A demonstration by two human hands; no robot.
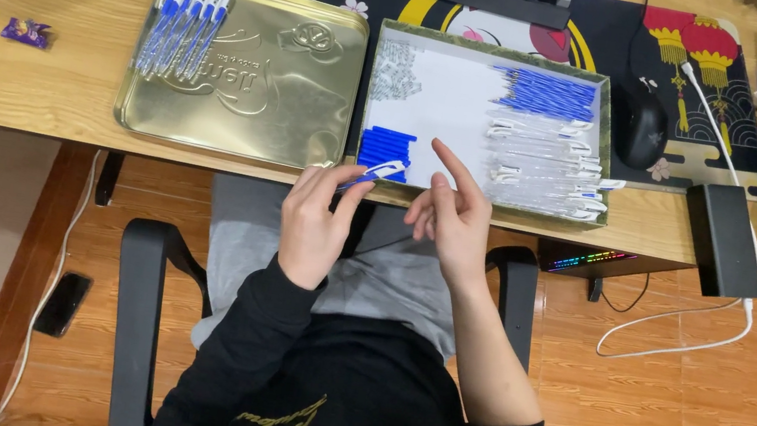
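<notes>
About seven assembled blue pens [184,22] lie on the gold tin lid [249,71] at left, while the left hand [316,223] pinches a half-built pen [366,174], the right hand [452,217] hovers empty with fingers spread, and many parts remain in the shallow box [447,102].

The pen [373,174] between the fingers is blue and white; the shallow box [437,101] is white inside with a green patterned rim; in it lie blue caps [385,151], blue refills [547,94] and clear barrels [548,164]; the tin lid [266,94] is pale gold with embossed marks; the desk mat [688,49] is black with red lanterns and white flowers; the candy wrappers [26,33] are purple; the sleeves [255,356] are black
</notes>
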